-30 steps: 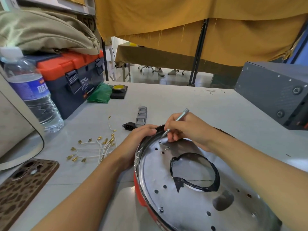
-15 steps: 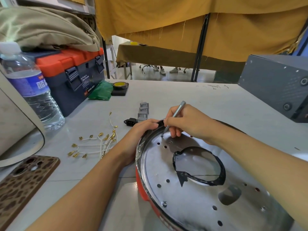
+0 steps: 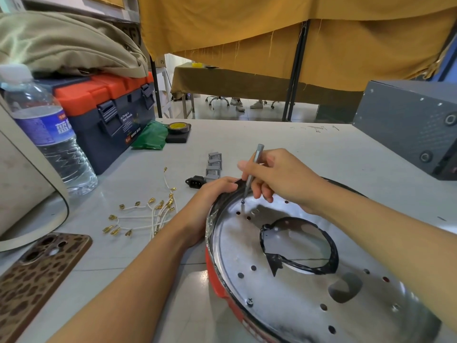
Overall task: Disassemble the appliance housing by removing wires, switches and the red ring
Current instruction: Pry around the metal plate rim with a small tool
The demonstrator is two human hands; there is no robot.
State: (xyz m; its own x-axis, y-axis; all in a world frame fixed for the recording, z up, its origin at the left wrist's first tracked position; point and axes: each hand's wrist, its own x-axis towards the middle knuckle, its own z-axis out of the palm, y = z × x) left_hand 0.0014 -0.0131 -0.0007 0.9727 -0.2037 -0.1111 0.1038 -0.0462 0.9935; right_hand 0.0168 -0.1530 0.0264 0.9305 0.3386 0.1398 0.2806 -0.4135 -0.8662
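Note:
A round shiny metal housing [image 3: 296, 305] with several holes and a black-taped central opening lies on the table, its red ring [image 3: 217, 285] showing along the near left edge. My left hand [image 3: 210, 201] grips the housing's far left rim. My right hand [image 3: 279, 177] pinches a thin grey screwdriver [image 3: 252, 169], held nearly upright with its tip on a small screw [image 3: 242, 201] near the rim. White wires with brass terminals [image 3: 148, 216], several grey switches [image 3: 214, 164] and a black power socket [image 3: 195, 180] lie loose on the table to the left.
A leopard-print phone [image 3: 37, 276] lies at the near left. A water bottle [image 3: 47, 134], an orange-lidded toolbox [image 3: 106, 112], a green bag [image 3: 150, 134] and a tape roll [image 3: 179, 127] stand behind. A grey metal box [image 3: 410, 125] sits at the far right.
My right hand has lifted and raised the screwdriver from a slant to nearly upright over the screw. The left hand stays on the rim. The view shifted slightly.

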